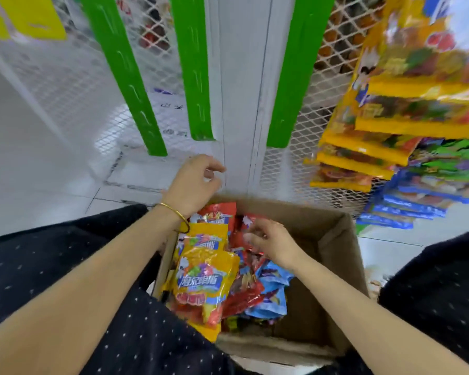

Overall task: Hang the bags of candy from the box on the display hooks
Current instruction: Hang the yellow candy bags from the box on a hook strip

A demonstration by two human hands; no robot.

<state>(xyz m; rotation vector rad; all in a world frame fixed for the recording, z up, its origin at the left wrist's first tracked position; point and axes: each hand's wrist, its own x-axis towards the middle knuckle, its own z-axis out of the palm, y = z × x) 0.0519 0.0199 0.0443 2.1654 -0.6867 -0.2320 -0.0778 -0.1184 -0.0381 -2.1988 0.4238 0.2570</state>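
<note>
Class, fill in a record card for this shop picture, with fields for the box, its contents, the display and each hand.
box: open cardboard box in front of the person
contents: yellow bag on top at left, red bags in the middle, blue bags at right
display: hung yellow bags above hung blue bags, at right on the mesh panel
left hand: above the box's far left corner, fingers loosely curled, holding nothing
right hand: down among the red bags; grip unclear

Yellow, red, blue bags [205, 277]; brown box [333, 255]
</note>
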